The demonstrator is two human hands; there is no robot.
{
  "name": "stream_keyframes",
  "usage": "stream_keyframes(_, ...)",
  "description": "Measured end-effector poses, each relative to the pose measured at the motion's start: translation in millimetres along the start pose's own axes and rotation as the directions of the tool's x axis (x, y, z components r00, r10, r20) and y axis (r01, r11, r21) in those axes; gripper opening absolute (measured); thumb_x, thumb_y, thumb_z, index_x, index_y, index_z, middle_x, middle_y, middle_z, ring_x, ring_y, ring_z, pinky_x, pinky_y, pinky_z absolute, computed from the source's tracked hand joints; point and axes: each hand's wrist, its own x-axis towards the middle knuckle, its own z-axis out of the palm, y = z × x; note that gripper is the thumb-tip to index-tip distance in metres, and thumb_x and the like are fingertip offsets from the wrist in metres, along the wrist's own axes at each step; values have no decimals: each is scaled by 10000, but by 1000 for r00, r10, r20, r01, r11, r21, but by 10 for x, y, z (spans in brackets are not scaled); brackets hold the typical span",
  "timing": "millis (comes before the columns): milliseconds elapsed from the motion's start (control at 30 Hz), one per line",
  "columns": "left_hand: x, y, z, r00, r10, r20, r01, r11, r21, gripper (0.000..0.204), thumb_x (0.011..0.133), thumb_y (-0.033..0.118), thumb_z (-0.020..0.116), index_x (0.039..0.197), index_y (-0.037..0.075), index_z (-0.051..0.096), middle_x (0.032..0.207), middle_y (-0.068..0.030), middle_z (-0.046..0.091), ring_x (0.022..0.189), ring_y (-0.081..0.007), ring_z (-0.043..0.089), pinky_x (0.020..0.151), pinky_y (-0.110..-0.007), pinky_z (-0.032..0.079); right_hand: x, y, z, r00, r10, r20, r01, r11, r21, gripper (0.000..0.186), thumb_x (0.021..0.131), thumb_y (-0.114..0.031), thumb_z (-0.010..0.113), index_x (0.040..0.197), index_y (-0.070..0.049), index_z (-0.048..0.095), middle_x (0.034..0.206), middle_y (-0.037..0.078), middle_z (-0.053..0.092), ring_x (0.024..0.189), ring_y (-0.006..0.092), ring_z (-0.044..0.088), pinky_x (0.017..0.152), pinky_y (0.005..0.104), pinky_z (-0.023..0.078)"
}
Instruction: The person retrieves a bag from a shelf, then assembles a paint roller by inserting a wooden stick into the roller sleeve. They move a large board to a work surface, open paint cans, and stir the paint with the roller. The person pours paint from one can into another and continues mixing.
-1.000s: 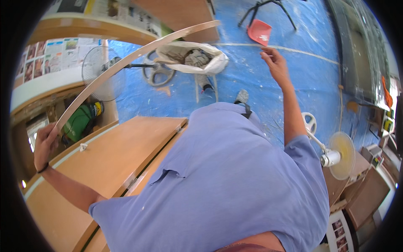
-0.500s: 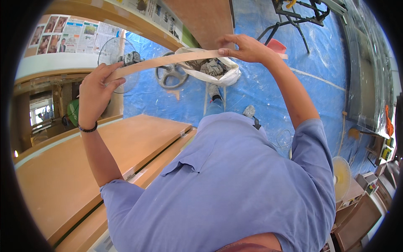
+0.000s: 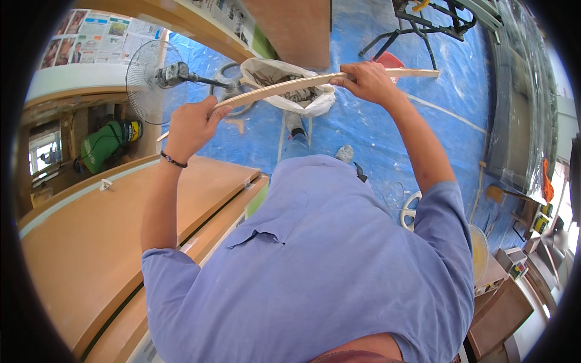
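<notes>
Thin wooden strip (image 3: 284, 89) is held across the front of the body, passing over the open white sack (image 3: 322, 107) as seen from above. Left hand (image 3: 192, 125) closed round it near one end, a short tip poking out past the wrist. Right hand (image 3: 368, 82) gripping further along, fingers over the top, thumb beneath; a long free end runs beyond, across the red dustpan (image 3: 392, 61) in view.

Risks, as judged:
- Strip looks bowed; lens bend may account for some of it. If the bow is real, pressing the hands toward each other could crack so slender a piece, or spring it loose.
- Left tip lies near the standing fan (image 3: 172, 75) in view; depth unclear. A swing might knock the guard.
- Free right end could catch the black folding stand (image 3: 417, 24) if the body turns.
- Rough edges, if any, could splinter into bare fingers.
- Loose blue sheeting (image 3: 357, 124) underfoot may slip or ruck.
</notes>
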Motion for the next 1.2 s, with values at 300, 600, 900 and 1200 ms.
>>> stream_keyframes(300,179,214,769,996,-43,-84,42,999,-18,464,995,524,659,824,93,626,666,-164,649,680,-428,657,593,-534,473,-294,174,53,992,119,-51,-123,988,-90,581,961,-610,653,789,-58,711,675,133,670,679,379,661,610,508,468)
stream_keyframes(600,656,820,1061,964,262,48,-254,958,-130,454,1049,529,566,977,83,612,805,-190,704,805,-418,699,695,-533,532,-359,-93,29,989,-88,-121,64,980,-190,512,973,-553,674,810,-69,714,717,115,678,756,341,677,702,483,480)
stream_keyframes(900,875,1296,1499,950,294,-105,-304,948,-96,433,1051,471,576,947,56,644,710,-173,712,678,-398,725,624,-538,565,-467,-51,129,995,97,30,-91,982,-163,615,978,-626,621,784,-50,713,620,156,657,627,387,667,587,507,474)
stream_keyframes(1200,1071,1443,1819,978,147,-146,-166,977,-132,368,1050,406,582,963,51,629,716,-225,709,719,-446,730,639,-565,567,-377,109,295,965,262,-13,-259,944,-204,643,964,-667,606,830,-61,776,662,197,689,652,408,693,619,518,508)
